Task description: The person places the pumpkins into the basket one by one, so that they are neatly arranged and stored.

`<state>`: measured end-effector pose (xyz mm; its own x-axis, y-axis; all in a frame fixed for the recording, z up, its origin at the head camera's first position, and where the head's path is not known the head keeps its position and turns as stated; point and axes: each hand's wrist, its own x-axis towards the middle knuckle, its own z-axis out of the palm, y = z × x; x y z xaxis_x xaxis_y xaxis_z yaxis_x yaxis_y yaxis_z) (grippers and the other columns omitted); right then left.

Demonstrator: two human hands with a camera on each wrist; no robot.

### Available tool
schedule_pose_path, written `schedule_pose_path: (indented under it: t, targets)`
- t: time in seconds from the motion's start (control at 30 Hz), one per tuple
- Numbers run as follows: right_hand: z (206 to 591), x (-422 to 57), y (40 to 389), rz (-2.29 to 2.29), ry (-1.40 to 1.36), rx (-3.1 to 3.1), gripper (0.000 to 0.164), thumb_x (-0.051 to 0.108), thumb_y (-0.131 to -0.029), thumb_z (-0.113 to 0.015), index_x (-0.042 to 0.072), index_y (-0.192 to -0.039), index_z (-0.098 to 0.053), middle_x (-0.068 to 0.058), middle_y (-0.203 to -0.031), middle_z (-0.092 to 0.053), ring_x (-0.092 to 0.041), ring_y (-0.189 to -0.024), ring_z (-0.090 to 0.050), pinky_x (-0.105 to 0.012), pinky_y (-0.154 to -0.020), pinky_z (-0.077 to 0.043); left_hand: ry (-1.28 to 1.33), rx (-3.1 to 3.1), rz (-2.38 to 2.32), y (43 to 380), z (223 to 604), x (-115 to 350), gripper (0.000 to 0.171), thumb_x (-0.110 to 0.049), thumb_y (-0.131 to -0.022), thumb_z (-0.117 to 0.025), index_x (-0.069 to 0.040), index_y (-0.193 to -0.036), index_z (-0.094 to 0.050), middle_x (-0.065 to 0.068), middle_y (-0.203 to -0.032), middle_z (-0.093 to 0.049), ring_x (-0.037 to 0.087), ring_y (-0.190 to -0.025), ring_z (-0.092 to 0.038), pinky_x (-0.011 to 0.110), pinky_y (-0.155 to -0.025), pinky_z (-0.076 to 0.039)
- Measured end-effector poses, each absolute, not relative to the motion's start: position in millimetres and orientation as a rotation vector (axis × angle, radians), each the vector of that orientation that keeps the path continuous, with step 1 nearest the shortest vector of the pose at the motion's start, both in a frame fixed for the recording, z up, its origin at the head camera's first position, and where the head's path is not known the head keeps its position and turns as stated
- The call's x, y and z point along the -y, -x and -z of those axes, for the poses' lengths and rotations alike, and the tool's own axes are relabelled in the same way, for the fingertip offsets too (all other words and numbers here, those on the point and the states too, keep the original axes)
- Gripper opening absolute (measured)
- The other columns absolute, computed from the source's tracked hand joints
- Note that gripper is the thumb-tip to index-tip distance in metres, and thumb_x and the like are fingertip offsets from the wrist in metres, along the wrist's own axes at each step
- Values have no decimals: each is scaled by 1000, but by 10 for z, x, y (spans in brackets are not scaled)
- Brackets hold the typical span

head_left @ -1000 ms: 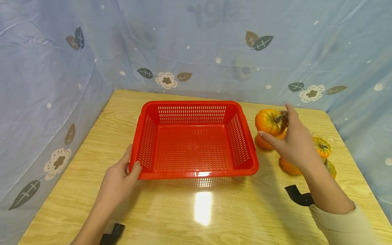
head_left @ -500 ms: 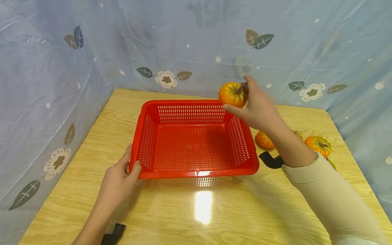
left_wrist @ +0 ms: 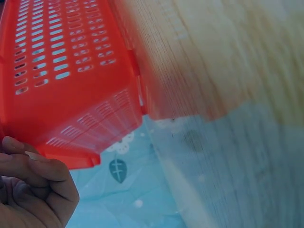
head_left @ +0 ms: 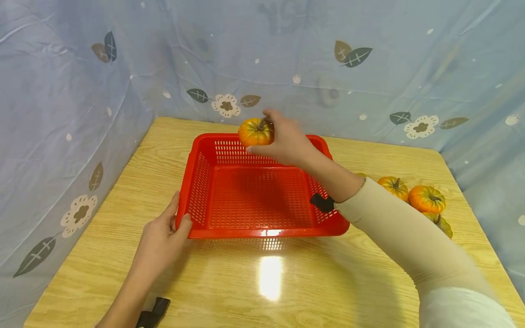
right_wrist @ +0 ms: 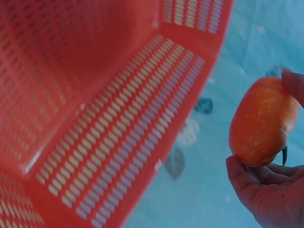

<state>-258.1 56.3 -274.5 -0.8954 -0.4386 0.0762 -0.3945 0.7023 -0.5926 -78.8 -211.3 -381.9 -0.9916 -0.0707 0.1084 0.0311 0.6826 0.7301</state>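
Note:
A small orange pumpkin with a brown stem hangs over the far rim of a red plastic basket. My right hand grips it between thumb and fingers; the right wrist view shows the pumpkin held above the basket's side. At the basket's near left corner, my left hand holds the rim with curled fingers, and in the left wrist view those fingers lie against the rim. Nothing lies on the part of the basket floor that shows; my right forearm covers some of its right side.
Several more small pumpkins sit on the wooden table to the right of the basket, partly behind my right sleeve. A blue patterned cloth hangs along the back and sides. Black straps show at both wrists.
My right hand has lifted the pumpkin from the group at the right and carried it left over the basket's far side. The left hand has stayed on the basket's corner.

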Motion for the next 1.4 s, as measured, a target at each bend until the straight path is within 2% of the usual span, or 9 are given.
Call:
schedule_pose_path:
  t: [0.13,0.37,0.63,1.07,1.4]
  targets:
    - [2893,-378,2596,966,770,-2773,89,42,-82,-85,3,-149,-40,-10,-134,-56,-23,-113,-56,-32,-95,-49,-33,2764,1204,788,3814,2108,64,-25,-105,-53,-4,-160,-28,-3,-52,-37,6,-41,-25,24,-35,-26]
    - [3162,-143,2585,912,862,-2698,80,38,-81,-86,5,-143,-47,-7,-130,-58,-19,-113,-55,-29,-98,-46,-23,2756,1214,785,3818,2106,64,-24,-104,-53,-3,-159,-28,-4,-51,-37,5,-41,-25,23,-35,-26]
    - [3380,48,2609,782,944,-2680,85,37,-79,-89,7,-146,-47,-7,-132,-59,-21,-117,-56,-30,-101,-44,-34,2739,1235,786,3825,2104,64,-23,-104,-54,-3,-159,-29,-2,-53,-42,7,-40,-30,25,-35,-29]
    - [3676,229,2614,722,819,-2710,78,36,-77,-91,10,-140,-53,-6,-126,-63,-22,-114,-59,-34,-97,-48,-57,2749,1236,798,3832,2090,63,-23,-104,-54,-6,-160,-29,-2,-54,-44,7,-41,-32,26,-36,-31]
    - [3846,295,2634,803,803,-2712,78,34,-79,-89,1,-138,-51,-10,-125,-61,-22,-115,-58,-33,-100,-47,-77,2759,1231,798,3823,2097,64,-25,-105,-52,-8,-161,-28,-2,-54,-45,9,-42,-34,26,-37,-31]
